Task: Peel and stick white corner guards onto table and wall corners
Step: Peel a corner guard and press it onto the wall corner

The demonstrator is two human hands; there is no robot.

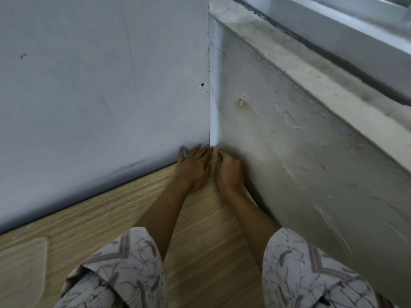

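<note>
A long white corner guard point(214, 90) runs down the wall corner from near the ledge to the floor. Both hands are at its bottom end. My left hand point(194, 166) lies flat, its straight fingertips touching the foot of the left wall beside the guard. My right hand point(229, 171) has curled fingers, and its fingertips pinch or press the guard's lower tip point(215, 147); I cannot tell which. A small grey strip point(183, 152) sticks up by my left hand's thumb, partly hidden.
The left wall point(100, 96) is smooth and grey-blue with a small hole. The right wall point(300, 141) is rough plaster under a concrete ledge point(311, 70). Wood-look flooring point(200, 230) lies below. A beige mat point(22, 270) sits at lower left.
</note>
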